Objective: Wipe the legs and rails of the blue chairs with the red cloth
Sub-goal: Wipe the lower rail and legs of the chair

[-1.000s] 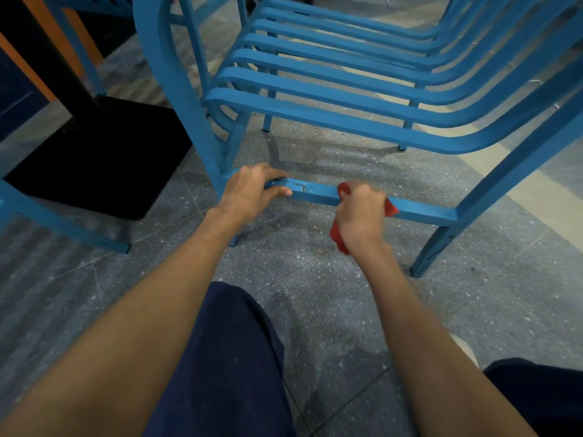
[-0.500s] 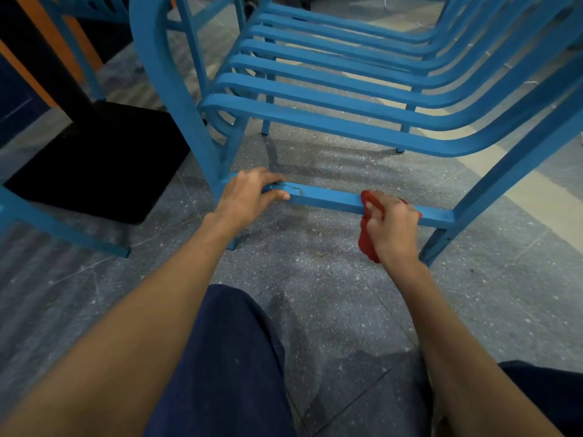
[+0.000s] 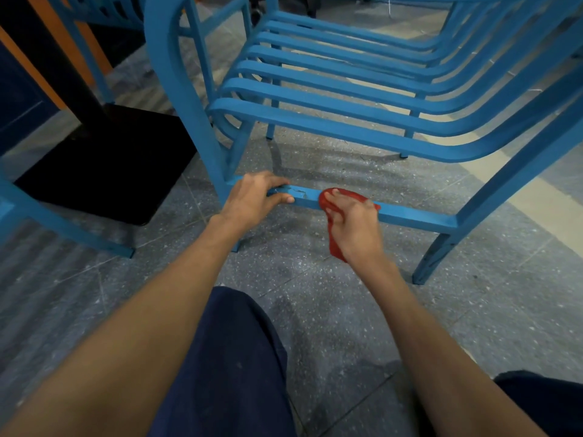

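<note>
A blue slatted chair stands in front of me on the floor. Its low front rail runs between the two front legs. My left hand grips the rail's left end, close to the left leg. My right hand holds the red cloth wrapped over the rail near its middle, fingers curled over the top. Part of the cloth hangs below the rail. The right front leg stands further right, untouched.
A black table base lies on the floor to the left. Another blue chair's leg crosses the left edge. More blue chair frames stand at the back left. My dark-trousered knees fill the bottom; the grey speckled floor lies between.
My right hand slid the cloth right along the rail toward the right leg, then came back left to near the middle. My left hand kept its grip at the left end.
</note>
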Tool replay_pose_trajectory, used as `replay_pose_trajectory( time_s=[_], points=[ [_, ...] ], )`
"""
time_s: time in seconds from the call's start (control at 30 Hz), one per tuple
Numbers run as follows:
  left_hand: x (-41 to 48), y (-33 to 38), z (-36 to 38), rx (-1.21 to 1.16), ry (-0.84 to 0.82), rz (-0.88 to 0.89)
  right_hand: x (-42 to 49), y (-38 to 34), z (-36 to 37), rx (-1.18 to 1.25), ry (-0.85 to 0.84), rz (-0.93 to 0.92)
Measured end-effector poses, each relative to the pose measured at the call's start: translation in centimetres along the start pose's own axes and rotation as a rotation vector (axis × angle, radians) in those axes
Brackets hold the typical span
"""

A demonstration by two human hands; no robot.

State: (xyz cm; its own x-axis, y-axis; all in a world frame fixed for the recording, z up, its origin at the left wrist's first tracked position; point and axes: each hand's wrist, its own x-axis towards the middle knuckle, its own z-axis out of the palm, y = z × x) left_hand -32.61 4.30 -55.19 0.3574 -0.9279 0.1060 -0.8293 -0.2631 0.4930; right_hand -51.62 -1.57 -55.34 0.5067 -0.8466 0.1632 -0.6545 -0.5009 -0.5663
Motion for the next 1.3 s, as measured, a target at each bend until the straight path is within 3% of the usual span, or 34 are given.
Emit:
replay_pose_trajectory(
  time_s=[0.1,0.2,0.43,0.57,0.77,0.9,1.0,1.1,1.3],
  points=[
    [-0.3,0.0,0.1,0.014,0.023,0.064,1.6,0.3,-0.8,-0.02,0.008,0.15],
    [-1.4,0.0,0.6,-0.028,0.161,0.12,3.1,-1.6,0.2,-0.029,-0.036,0.261],
    [-5.2,-0.3,0.4,-0.418,0.682,-0.199,1.5,-3.8,3.0,-0.004,-0.041,-0.143],
    [-5.8,-1.5,0.7,-0.53,0.845,-0.427,1.7,-1.6,0.7,-0.043,-0.068,-0.096],
    [-4.9,-2.4,1.4,-0.591,0.73,-0.6,3.7,-3.3,2.0,-0.062,-0.053,0.062],
    [-4.6,-2.4,2.1,-0.575,0.664,-0.561,3.4,-5.9,4.6,-0.108,-0.063,-0.06],
    [-4.6,-2.0,2.0,-0.582,0.682,-0.584,2.4,-6.2,4.6,-0.062,-0.102,-0.202],
    [-4.6,-1.7,1.8,-0.616,0.698,-0.6,1.9,-4.6,3.3,-0.044,-0.101,-0.232],
    [-4.7,-1.6,1.5,-0.619,0.668,-0.592,3.9,-4.1,2.5,-0.061,-0.085,-0.053]
  ],
)
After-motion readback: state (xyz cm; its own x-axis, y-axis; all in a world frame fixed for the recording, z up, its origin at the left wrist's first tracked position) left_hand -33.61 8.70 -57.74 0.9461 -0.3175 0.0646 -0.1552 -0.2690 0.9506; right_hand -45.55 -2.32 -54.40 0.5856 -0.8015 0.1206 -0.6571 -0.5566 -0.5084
